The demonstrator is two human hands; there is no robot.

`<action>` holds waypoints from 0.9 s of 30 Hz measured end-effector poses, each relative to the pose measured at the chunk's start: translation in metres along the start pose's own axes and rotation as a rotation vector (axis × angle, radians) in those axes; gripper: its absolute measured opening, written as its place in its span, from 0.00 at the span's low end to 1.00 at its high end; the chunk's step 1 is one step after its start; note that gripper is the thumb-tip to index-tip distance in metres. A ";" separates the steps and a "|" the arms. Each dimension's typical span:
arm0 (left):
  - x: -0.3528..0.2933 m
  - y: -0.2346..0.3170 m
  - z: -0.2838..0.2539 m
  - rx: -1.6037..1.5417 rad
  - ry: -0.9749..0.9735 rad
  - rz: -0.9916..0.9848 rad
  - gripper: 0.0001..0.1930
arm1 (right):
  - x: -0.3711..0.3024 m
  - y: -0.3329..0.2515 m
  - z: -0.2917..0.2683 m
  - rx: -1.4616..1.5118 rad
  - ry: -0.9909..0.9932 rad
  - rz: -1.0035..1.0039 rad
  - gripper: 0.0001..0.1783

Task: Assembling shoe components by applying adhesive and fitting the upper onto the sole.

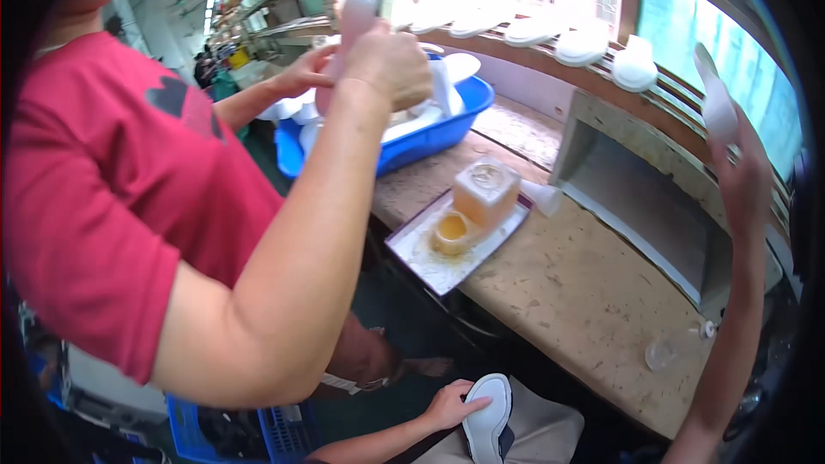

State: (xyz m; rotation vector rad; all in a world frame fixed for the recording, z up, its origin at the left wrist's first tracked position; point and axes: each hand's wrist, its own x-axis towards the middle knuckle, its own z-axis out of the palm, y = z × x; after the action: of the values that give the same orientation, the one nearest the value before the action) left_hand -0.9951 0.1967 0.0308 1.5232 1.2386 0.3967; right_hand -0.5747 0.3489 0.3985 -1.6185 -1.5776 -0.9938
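Low in the view, my left hand [452, 406] grips a white shoe sole [488, 419] with a dark edge, the thumb lying on its upper face. The sole rests over my lap. On the far right my right hand [744, 163] is raised beside the shelf, its fingers closed on a thin pale insole [718, 107] that stands up from the grip. Several white soles [581, 45] sit along the wooden shelf to its left. Part of my right fingers is turned away from view.
A co-worker in a red shirt [94, 180] stands at left, holding a pale sole over a blue basin [438, 137] of white pieces. On the bench [567, 292] are a tray [412, 245] with a jar of amber liquid [485, 193] and a cup, an open-fronted box [636, 189] and a clear bottle [670, 351].
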 end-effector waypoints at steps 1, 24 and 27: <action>-0.003 0.007 -0.016 -0.067 -0.107 -0.112 0.22 | -0.028 -0.045 -0.031 0.001 -0.013 0.097 0.30; -0.096 0.091 0.147 -0.222 -0.004 0.441 0.20 | -0.438 0.005 -0.092 0.677 -0.751 0.608 0.35; -0.085 0.062 0.165 -0.473 0.015 0.318 0.20 | -0.503 -0.004 -0.154 1.809 -0.246 1.262 0.35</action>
State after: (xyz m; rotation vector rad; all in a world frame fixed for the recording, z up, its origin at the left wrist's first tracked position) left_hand -0.8707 0.0470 0.0538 1.3010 0.8320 0.8469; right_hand -0.5819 -0.0338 0.0371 -0.8351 -0.5797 1.1017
